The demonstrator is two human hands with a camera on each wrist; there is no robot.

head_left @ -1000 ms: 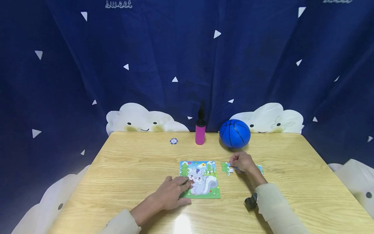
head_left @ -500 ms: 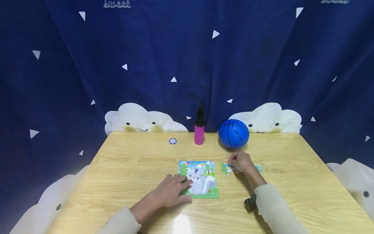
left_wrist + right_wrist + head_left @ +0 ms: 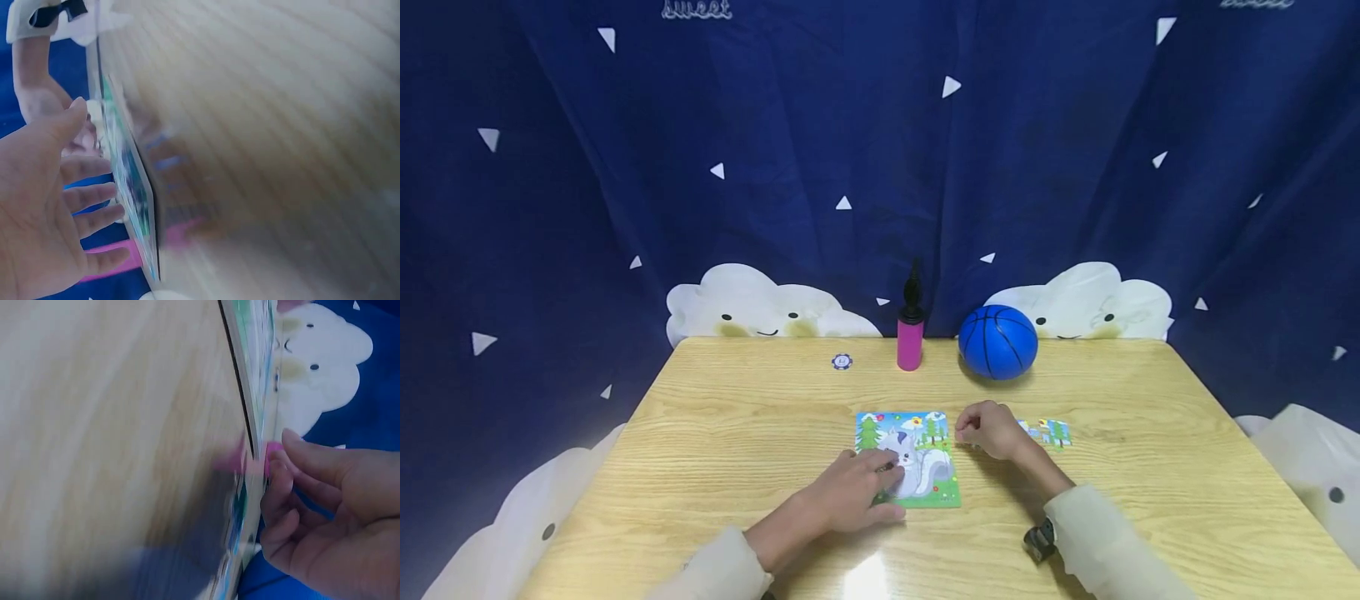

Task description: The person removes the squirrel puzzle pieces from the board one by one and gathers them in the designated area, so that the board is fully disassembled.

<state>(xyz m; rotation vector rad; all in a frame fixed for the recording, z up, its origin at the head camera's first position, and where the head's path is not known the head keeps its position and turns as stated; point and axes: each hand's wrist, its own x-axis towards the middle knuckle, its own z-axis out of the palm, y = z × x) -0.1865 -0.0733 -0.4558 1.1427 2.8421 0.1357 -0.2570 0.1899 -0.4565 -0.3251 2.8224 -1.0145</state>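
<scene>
My left hand [image 3: 855, 490] lies with fingers spread over the left part of a square squirrel picture board [image 3: 936, 475], its fingertips on the printed surface. In the left wrist view the left hand [image 3: 37, 200] shows straight fingers reaching to the board [image 3: 134, 181], seen edge-on. My right hand [image 3: 996, 431] is just right of the board, fingers loosely curled, above part of a row of jigsaw puzzle pieces [image 3: 1057, 433]. In the right wrist view the right hand [image 3: 331, 512] shows nothing between thumb and fingers; the puzzle pieces [image 3: 236, 515] lie beyond the fingertips.
At the back of the wooden table [image 3: 745, 417] stand a pink hand pump [image 3: 910, 346] with a black top and a blue basketball [image 3: 998, 342]. A poker chip [image 3: 842, 362] lies left of the pump. A dark blue curtain [image 3: 880, 142] hangs behind.
My right hand has shifted left from over the puzzle pieces toward the board, uncovering the row's right part and hiding its left end. The left hand has slid slightly right on the board.
</scene>
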